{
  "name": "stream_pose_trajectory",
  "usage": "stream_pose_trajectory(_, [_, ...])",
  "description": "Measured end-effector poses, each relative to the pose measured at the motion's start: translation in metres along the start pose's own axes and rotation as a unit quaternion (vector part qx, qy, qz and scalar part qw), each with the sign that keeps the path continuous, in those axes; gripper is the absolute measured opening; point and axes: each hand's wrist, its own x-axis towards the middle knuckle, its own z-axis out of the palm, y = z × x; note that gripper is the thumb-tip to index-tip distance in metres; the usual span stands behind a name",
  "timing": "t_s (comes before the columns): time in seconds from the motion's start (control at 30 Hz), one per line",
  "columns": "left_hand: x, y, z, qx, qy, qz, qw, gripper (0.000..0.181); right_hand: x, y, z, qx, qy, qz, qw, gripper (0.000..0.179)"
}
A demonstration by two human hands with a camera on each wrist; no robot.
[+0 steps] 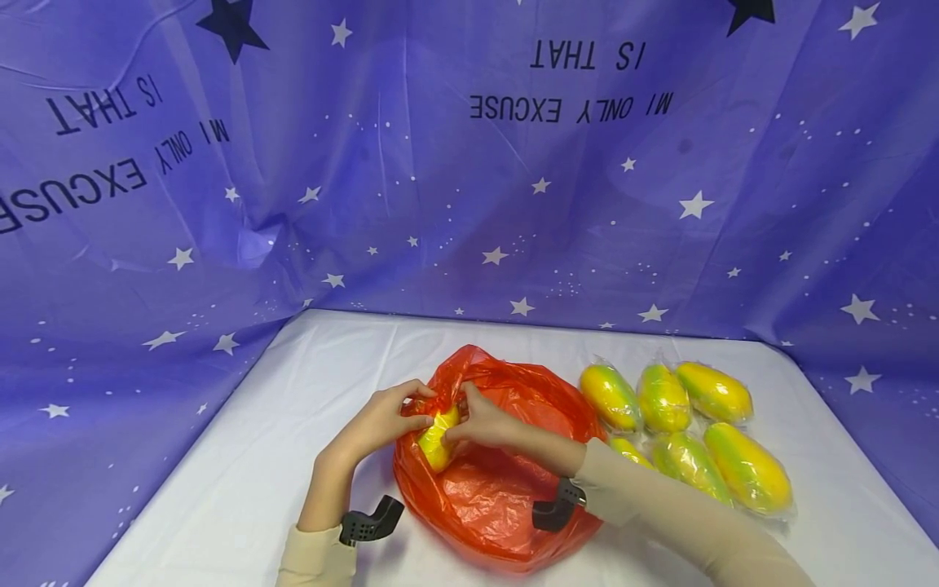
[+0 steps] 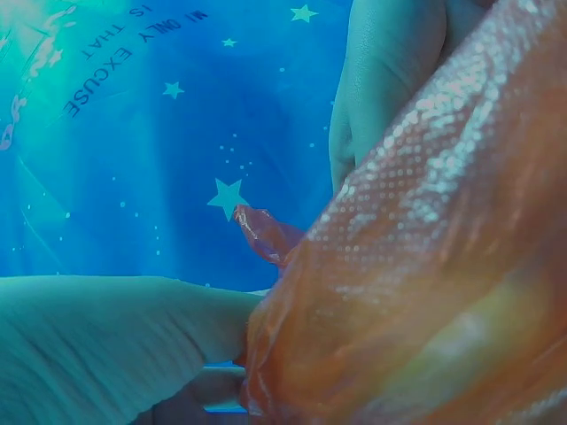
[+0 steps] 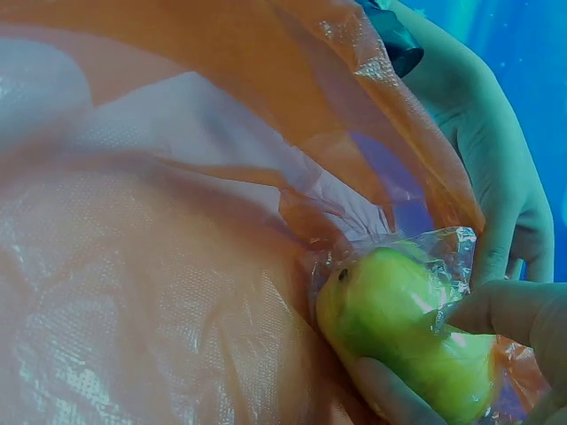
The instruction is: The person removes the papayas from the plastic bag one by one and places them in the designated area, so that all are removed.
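Observation:
A red plastic bag [image 1: 499,505] lies on the table with its mouth spread wide. At the bag's left rim, my left hand [image 1: 377,420] pinches the thin plastic between thumb and fingers. My right hand [image 1: 487,422] reaches inside that rim and grips a yellow-green mango [image 1: 436,447] in clear wrapping. From the right wrist, the mango [image 3: 399,319] shows its green end, with fingers on both sides of it and the red film around it. In the left wrist view, the bag [image 2: 390,266] covers most of the mango, leaving a blurred yellow patch.
Several more wrapped mangoes [image 1: 748,469] lie grouped to the right of the bag, some partly behind my right sleeve [image 1: 653,518]. They stand on a white-covered table [image 1: 330,350]. A purple starry cloth [image 1: 440,204] rises behind and along the sides.

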Motion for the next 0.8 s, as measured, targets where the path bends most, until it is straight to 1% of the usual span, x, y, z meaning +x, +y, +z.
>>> stream_pose_trajectory(0.1, [0.0,0.0,0.0,-0.009,-0.003,0.003,1.0,0.026,-0.002,0.0,-0.004,-0.011,0.004,0.006,0.9999,0.083])
stream_pose_trajectory(0.2, [0.0,0.001,0.0,-0.011,-0.002,0.001,0.9999,0.026,-0.003,0.0,-0.008,-0.019,0.008,0.011,0.9997,0.081])
stream_pose_trajectory(0.37, [0.0,0.001,0.0,0.008,0.012,-0.014,0.9998,0.026,-0.008,0.0,-0.017,-0.014,0.015,0.014,0.9997,0.072])
stream_pose_trajectory(0.53, [0.0,0.001,-0.001,0.022,0.014,-0.022,0.9994,0.027,-0.016,0.0,-0.026,-0.012,0.022,0.017,0.9995,0.072])
stream_pose_trajectory(0.63, [0.001,0.001,-0.001,0.022,0.015,-0.026,0.9993,0.027,-0.021,0.001,-0.032,-0.01,0.025,0.022,0.9994,0.073])
stream_pose_trajectory(0.8, [0.001,0.0,0.001,0.021,0.013,-0.024,0.9994,0.025,-0.031,0.002,-0.041,-0.004,0.028,0.024,0.9993,0.073])
